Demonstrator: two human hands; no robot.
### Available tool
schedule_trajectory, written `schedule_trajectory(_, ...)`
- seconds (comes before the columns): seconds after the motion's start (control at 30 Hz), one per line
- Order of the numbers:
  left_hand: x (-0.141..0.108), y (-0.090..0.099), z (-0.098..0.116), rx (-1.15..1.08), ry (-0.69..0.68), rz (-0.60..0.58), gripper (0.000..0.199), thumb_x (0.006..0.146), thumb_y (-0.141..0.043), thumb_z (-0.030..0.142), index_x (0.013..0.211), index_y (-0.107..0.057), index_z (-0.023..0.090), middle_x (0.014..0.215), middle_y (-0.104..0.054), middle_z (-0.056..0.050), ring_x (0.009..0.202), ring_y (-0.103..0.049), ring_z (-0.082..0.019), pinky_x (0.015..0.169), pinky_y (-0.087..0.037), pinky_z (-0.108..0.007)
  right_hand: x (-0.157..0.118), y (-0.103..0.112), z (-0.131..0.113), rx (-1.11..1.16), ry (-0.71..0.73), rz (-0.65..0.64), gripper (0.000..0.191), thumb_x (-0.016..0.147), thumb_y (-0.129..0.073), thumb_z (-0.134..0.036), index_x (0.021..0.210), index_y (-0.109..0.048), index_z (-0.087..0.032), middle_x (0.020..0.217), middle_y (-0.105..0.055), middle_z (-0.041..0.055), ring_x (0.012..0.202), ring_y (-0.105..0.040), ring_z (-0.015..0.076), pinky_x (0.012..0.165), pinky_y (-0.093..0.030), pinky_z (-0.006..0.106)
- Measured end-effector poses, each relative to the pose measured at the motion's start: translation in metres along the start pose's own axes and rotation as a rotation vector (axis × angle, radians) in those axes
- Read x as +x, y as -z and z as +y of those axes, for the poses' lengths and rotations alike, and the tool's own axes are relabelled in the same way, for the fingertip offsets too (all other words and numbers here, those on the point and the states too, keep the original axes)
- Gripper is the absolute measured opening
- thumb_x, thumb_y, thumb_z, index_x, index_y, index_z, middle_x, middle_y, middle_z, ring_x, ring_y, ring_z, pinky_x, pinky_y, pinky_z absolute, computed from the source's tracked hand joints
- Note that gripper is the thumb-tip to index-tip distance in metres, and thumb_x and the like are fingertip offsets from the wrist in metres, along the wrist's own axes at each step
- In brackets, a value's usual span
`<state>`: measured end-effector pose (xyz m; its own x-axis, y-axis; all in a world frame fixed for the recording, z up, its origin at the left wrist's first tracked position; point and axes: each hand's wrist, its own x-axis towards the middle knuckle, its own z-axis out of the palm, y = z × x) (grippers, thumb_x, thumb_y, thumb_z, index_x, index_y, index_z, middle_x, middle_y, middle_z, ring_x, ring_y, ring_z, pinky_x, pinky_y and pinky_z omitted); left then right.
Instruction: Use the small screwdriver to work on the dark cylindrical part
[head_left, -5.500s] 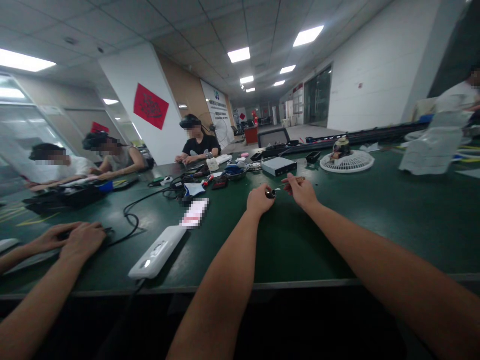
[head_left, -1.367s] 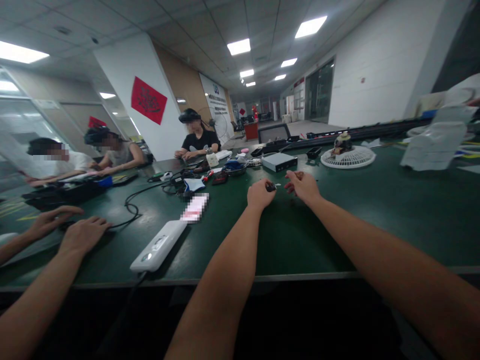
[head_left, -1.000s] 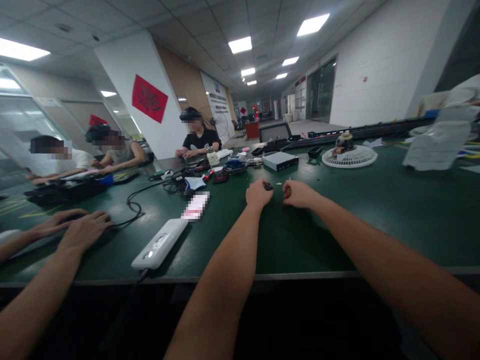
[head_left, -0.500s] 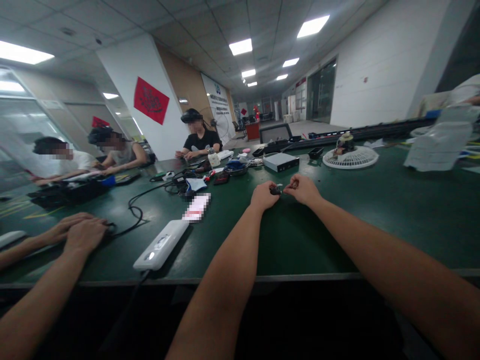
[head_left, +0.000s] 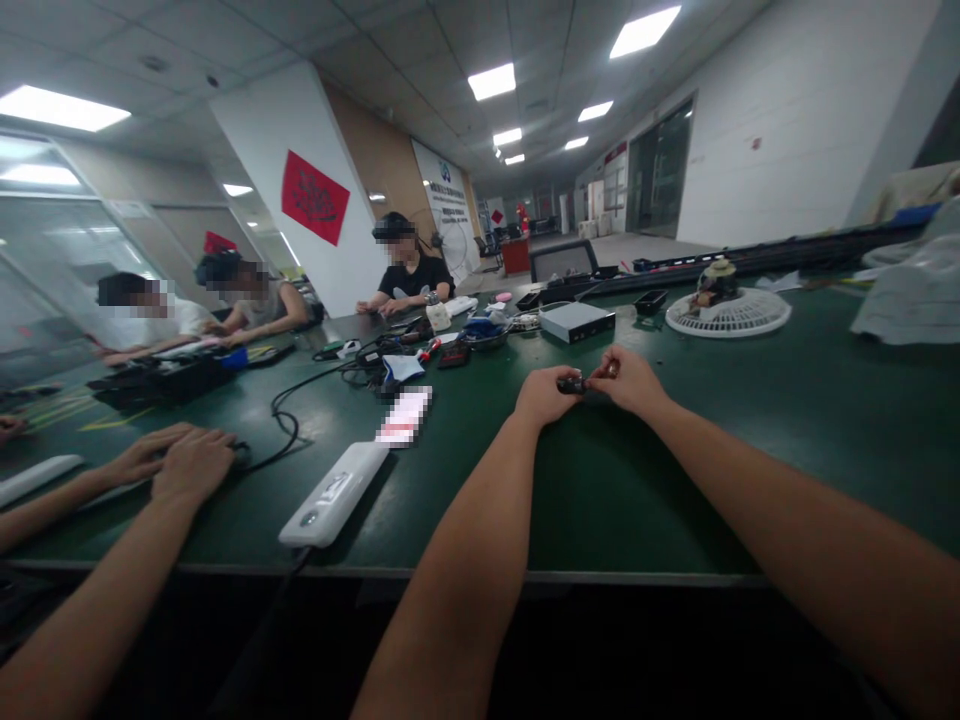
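Above the green table, my left hand is closed around a small black object, too small to name. Close on its right is my right hand, its thumb and fingertips pinched together at the object's right end. Whether the right fingers hold a separate small piece, I cannot make out. A grey metal drive-like box lies just beyond both hands. Behind the right hand and to its right rests a white round fan grille with a motor on it.
At the left, a co-worker's hands hold something dark with a black cable. A white power bank-like device and a phone lie between us. Tools and cables clutter the table's middle. Other people sit across at the far left.
My right fingertips have come in against the black object, closing the small gap between my hands. The whole view has shifted slightly, so things appear further right.
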<state>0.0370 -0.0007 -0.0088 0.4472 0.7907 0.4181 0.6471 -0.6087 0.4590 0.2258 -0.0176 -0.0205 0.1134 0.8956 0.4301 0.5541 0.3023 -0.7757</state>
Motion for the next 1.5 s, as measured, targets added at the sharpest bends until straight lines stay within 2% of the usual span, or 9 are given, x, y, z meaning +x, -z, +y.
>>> schedule_trajectory(0.17,-0.001,-0.002,-0.001,0.009,-0.058,0.014,0.038,0.072,-0.081,0.029,0.109,-0.076,0.024,0.1,-0.077,-0.003,0.095,-0.071,-0.022,0.091,-0.055,-0.033,-0.005,0.004,-0.007,-0.035,-0.005,-0.009,0.028,0.066,-0.074,-0.018,0.076,-0.048,-0.023,0.073,-0.071,-0.0005,0.067,-0.067,0.017,0.061,-0.044,0.027)
schedule_trajectory(0.4,-0.002,0.004,0.003,-0.064,-0.097,0.001,0.037,0.073,-0.076,0.014,0.108,-0.075,0.023,0.108,-0.077,-0.001,0.103,-0.069,-0.019,0.098,-0.052,-0.03,-0.007,0.005,-0.008,-0.177,-0.057,0.009,0.036,0.064,-0.083,-0.033,0.076,-0.05,-0.023,0.071,-0.067,-0.0013,0.068,-0.064,0.0179,0.058,-0.04,0.028)
schedule_trajectory(0.57,-0.002,0.008,0.006,-0.049,-0.144,-0.022,0.033,0.073,-0.074,0.013,0.104,-0.076,0.023,0.104,-0.077,-0.001,0.102,-0.069,-0.02,0.097,-0.051,-0.031,-0.008,0.005,-0.006,-0.219,-0.013,-0.032,0.037,0.065,-0.083,-0.038,0.075,-0.05,-0.023,0.071,-0.067,-0.001,0.068,-0.064,0.0179,0.058,-0.04,0.028)
schedule_trajectory(0.67,-0.002,0.007,0.005,-0.064,-0.168,-0.021,0.034,0.072,-0.074,0.015,0.106,-0.075,0.023,0.103,-0.077,-0.002,0.1,-0.07,-0.02,0.095,-0.052,-0.03,-0.008,0.006,-0.008,-0.283,0.032,-0.001,0.035,0.068,-0.081,-0.042,0.075,-0.052,-0.023,0.071,-0.067,0.0002,0.067,-0.062,0.0183,0.058,-0.038,0.029)
schedule_trajectory(1.0,-0.002,0.002,0.007,-0.02,-0.085,-0.015,0.036,0.076,-0.073,0.023,0.111,-0.07,0.022,0.104,-0.075,-0.005,0.097,-0.069,-0.02,0.092,-0.054,-0.033,-0.006,-0.001,-0.01,-0.317,0.081,-0.039,0.018,0.078,-0.073,-0.035,0.083,-0.061,-0.023,0.08,-0.07,0.0026,0.073,-0.062,0.0188,0.061,-0.039,0.028)
schedule_trajectory(1.1,-0.002,0.002,0.007,0.016,-0.026,0.038,0.032,0.077,-0.072,0.025,0.109,-0.07,0.023,0.102,-0.075,-0.005,0.096,-0.069,-0.022,0.087,-0.054,-0.032,-0.007,-0.005,-0.012,-0.234,0.052,-0.042,0.013,0.087,-0.064,-0.035,0.091,-0.066,-0.022,0.083,-0.072,0.0047,0.073,-0.064,0.0191,0.064,-0.041,0.028)
schedule_trajectory(1.2,-0.002,0.002,0.006,0.085,0.081,0.1,0.03,0.077,-0.073,0.027,0.106,-0.069,0.024,0.103,-0.075,-0.005,0.095,-0.069,-0.023,0.082,-0.054,-0.032,-0.006,-0.005,-0.016,-0.011,0.005,0.008,0.035,0.097,-0.049,-0.048,0.094,-0.07,-0.02,0.083,-0.074,0.0066,0.074,-0.066,0.0192,0.065,-0.044,0.029)
schedule_trajectory(1.33,-0.002,0.004,0.002,0.141,0.169,0.139,0.027,0.076,-0.073,0.025,0.102,-0.066,0.025,0.101,-0.074,-0.005,0.094,-0.069,-0.023,0.079,-0.052,-0.031,-0.006,-0.002,-0.022,0.344,-0.049,0.12,0.064,0.094,-0.04,-0.068,0.083,-0.075,-0.015,0.079,-0.075,0.0118,0.07,-0.067,0.0194,0.059,-0.045,0.028)
schedule_trajectory(1.5,-0.003,0.005,0.003,0.165,0.153,0.136,0.027,0.075,-0.074,0.027,0.099,-0.064,0.024,0.098,-0.073,-0.005,0.093,-0.068,-0.023,0.078,-0.051,-0.031,-0.006,-0.004,-0.021,0.473,-0.098,0.055,0.063,0.091,-0.048,-0.067,0.072,-0.074,-0.013,0.069,-0.074,0.0132,0.06,-0.066,0.0179,0.051,-0.043,0.026)
